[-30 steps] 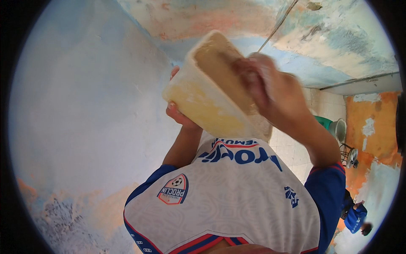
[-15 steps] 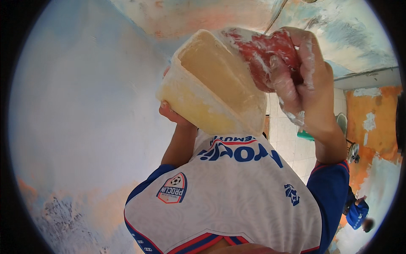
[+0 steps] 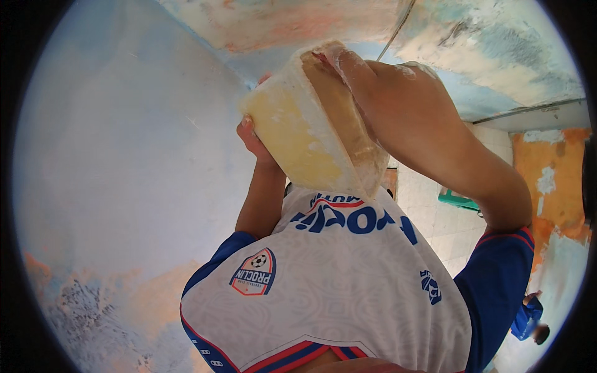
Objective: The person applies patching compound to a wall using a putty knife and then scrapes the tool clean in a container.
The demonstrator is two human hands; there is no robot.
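Note:
My left hand (image 3: 252, 137) is closed round the side of an off-white plastic tub (image 3: 289, 127), which is tilted, with pale smears on its yellowish wall and a tan inside. My right hand (image 3: 351, 74) is down in the tub's mouth at its upper part, its back dusted white. A sliver of the red pad (image 3: 318, 57) that it grips shows by the rim; the rest of the pad and most of my fingers are hidden by the tub and hand.
Patchy painted walls (image 3: 112, 143) and a ceiling (image 3: 448, 43) surround me. Behind my right arm are a tiled floor (image 3: 435, 224), a green plastic item (image 3: 457, 199) and an orange patched wall (image 3: 532, 174). A person in blue (image 3: 527, 317) is at the far lower right.
Half a second ago my right hand held the red pad outside the tub's right rim; it has moved left into the tub. The tub has tipped and risen slightly on the left.

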